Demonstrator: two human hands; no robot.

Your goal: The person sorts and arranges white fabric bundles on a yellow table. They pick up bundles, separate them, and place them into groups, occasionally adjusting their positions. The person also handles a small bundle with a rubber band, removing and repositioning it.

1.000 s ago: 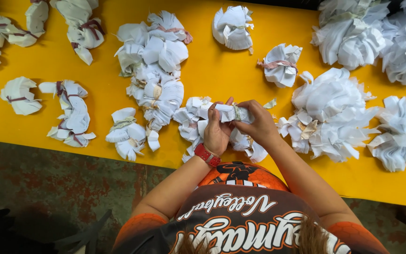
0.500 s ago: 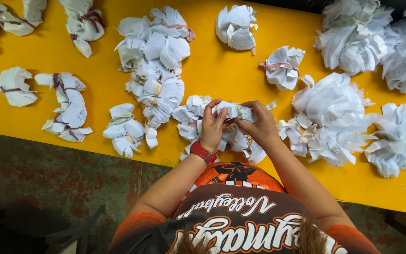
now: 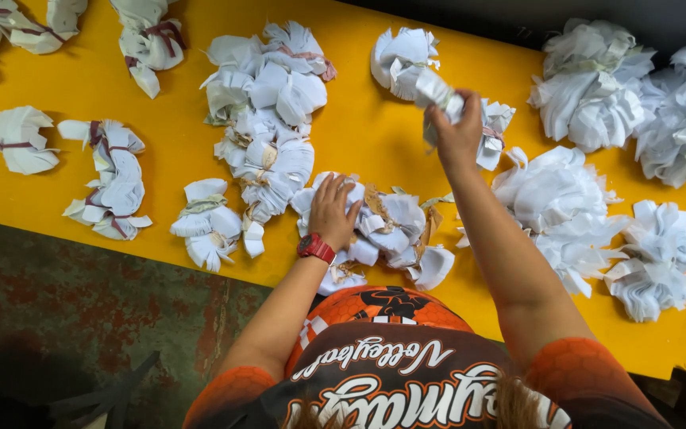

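The left hand (image 3: 333,208) lies flat, fingers spread and loose, pressed on a heap of white paper bundles (image 3: 387,230) at the near edge of the yellow table (image 3: 359,135), just in front of the person's chest. A red watch (image 3: 315,248) sits on that wrist. The heap holds folded white pieces with bits of brown band showing among them.

The right hand (image 3: 456,135) is raised farther out over the table, arm stretched, and its fingers are closed around 1 small white bundle (image 3: 438,89), held above the tabletop. Just right of that hand lies another small bundle (image 3: 492,131), and just beyond it, far side, sits a rounded white one (image 3: 401,56).

Left of the near heap, a long cluster of bundles (image 3: 267,119) runs from far to near, and a single fanned bundle (image 3: 204,221) lies near the table's edge. Farther left are a curved chain of bundles (image 3: 113,179) tied with dark red bands and a lone one (image 3: 19,139). On the right, large ruffled white piles (image 3: 557,199) spread toward the far right corner (image 3: 597,87).
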